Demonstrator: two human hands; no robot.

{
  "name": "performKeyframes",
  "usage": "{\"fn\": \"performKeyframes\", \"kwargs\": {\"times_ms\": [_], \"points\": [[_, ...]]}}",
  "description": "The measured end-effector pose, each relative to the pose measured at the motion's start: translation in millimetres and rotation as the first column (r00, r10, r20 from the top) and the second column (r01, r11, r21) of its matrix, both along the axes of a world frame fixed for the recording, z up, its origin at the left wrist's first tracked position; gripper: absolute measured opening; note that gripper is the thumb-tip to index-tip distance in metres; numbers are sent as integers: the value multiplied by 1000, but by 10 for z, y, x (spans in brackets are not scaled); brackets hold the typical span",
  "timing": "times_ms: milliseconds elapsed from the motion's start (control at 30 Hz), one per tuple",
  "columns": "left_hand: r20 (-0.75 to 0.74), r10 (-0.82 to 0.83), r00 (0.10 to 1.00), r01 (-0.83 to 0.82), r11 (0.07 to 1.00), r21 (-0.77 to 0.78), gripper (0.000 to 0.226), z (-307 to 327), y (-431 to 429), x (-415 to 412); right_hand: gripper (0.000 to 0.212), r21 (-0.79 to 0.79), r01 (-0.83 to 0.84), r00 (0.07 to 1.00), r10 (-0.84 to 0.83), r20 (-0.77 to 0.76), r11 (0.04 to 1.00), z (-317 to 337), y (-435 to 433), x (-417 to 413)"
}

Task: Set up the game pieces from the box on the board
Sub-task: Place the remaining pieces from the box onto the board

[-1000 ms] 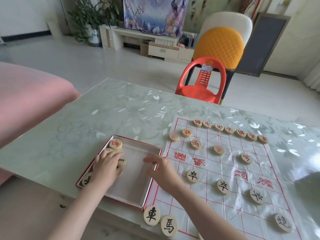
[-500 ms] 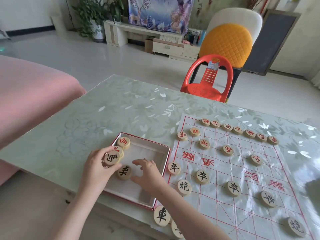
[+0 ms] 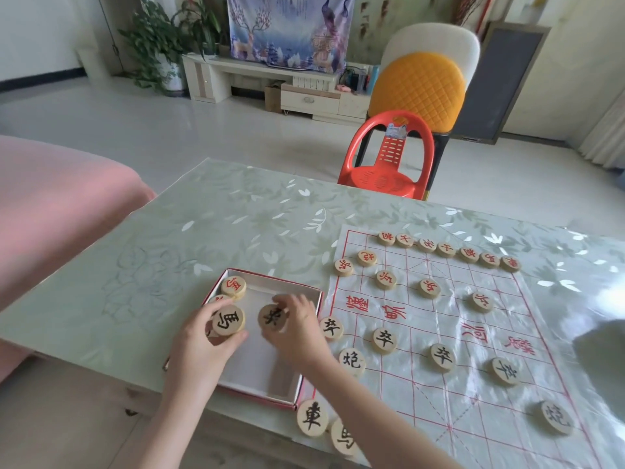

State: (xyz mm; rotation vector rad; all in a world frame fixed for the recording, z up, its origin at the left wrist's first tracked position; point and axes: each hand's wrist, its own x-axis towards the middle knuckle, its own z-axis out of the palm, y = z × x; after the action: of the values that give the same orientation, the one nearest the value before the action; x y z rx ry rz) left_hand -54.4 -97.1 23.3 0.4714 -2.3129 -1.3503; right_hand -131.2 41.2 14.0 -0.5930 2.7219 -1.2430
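Over the box on the green table, my left hand pinches one disc, right hand another disc; red chair beyond.

The left hand is now holding up a horse piece from the box; the right hand is now pinching another black piece.

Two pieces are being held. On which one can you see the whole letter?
The piece in the left hand: its black letter shows whole. Fingers of the right hand cover part of the other piece.
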Motion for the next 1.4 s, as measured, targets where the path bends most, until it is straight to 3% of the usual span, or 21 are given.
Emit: {"fn": "performKeyframes", "kwargs": {"times_ms": [100, 567, 1033, 1400], "points": [[-19, -52, 998, 51, 999, -8, 51, 87, 199, -37, 53, -94, 47, 999, -48, -6, 994, 193, 456, -56], [24, -327, 945, 326, 945, 38, 66, 280, 1517, 191, 58, -114, 169, 986, -168, 20, 979, 304, 2005, 635], [88, -376, 922, 379, 925, -21, 51, 160, 2161, 593, 58, -53, 376, 920, -366, 144, 925, 90, 3350, 1347], [121, -312, 942, 307, 950, 56, 46, 90, 2089, 878, 58, -46, 419, 896, -405, 184, 907, -108, 3589, 1503]]}}
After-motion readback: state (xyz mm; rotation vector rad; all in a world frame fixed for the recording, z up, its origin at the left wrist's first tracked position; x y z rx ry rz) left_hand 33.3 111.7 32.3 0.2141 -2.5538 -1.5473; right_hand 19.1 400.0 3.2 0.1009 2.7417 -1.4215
